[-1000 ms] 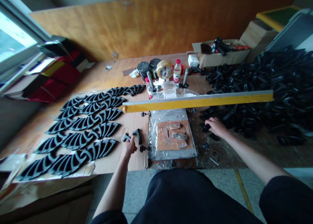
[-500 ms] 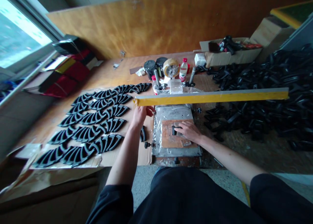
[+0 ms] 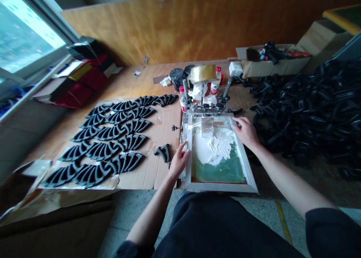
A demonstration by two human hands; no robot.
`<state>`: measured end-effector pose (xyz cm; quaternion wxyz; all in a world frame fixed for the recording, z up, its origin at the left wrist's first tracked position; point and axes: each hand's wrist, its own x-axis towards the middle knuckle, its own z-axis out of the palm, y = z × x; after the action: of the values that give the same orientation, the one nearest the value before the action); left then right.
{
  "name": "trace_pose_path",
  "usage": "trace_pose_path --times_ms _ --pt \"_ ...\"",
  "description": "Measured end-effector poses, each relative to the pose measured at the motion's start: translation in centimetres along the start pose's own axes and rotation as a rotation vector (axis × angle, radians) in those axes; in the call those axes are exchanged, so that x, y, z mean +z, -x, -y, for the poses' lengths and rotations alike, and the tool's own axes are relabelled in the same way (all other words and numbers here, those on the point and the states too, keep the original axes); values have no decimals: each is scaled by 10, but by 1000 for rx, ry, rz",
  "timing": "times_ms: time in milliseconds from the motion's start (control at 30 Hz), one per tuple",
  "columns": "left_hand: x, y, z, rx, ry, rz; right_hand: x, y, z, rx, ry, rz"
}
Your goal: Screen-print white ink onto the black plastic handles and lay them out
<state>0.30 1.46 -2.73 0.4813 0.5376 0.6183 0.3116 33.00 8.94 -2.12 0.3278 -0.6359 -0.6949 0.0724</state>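
Note:
A screen-printing frame point(image 3: 251, 177) lies flat in front of me, with white ink point(image 3: 216, 147) spread over its green mesh and a squeegee point(image 3: 207, 127) standing in the ink. My left hand point(image 3: 178, 162) grips the frame's left rail, fingers closed on it. My right hand point(image 3: 244, 131) rests on the frame's upper right edge, fingers curled over it. One black curved plastic part point(image 3: 163, 152) lies on the cardboard just left of the frame.
Rows of black fan-shaped parts point(image 3: 109, 137) cover a cardboard sheet point(image 3: 146, 173) at left. A big heap of black parts point(image 3: 310, 107) fills the right. Ink cans point(image 3: 176, 76), a tape roll point(image 3: 203, 73), a bottle point(image 3: 216, 85) and a cardboard box point(image 3: 270, 64) stand behind the frame.
The hinged frame has come down from raised to flat over the base plate. My left hand moved from the raised frame's end to its left rail; my right hand left the plate for the frame's right edge.

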Motion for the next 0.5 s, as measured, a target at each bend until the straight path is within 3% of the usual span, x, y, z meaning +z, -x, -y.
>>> trace_pose_path --times_ms 67,133,233,300,433,500 --pt "8 -9 19 -19 -100 -25 12 -14 31 -129 35 51" --pt "12 -16 29 -27 -167 -24 25 -20 64 -251 90 187" --pt "12 -21 35 -37 -184 3 37 -5 91 -289 136 389" --pt "12 -22 38 -37 -169 11 34 16 92 -371 119 462" --pt "12 -21 40 -29 -146 0 13 46 80 -711 18 605" --pt "12 -21 38 -31 -143 -3 6 47 78 -744 -7 653"
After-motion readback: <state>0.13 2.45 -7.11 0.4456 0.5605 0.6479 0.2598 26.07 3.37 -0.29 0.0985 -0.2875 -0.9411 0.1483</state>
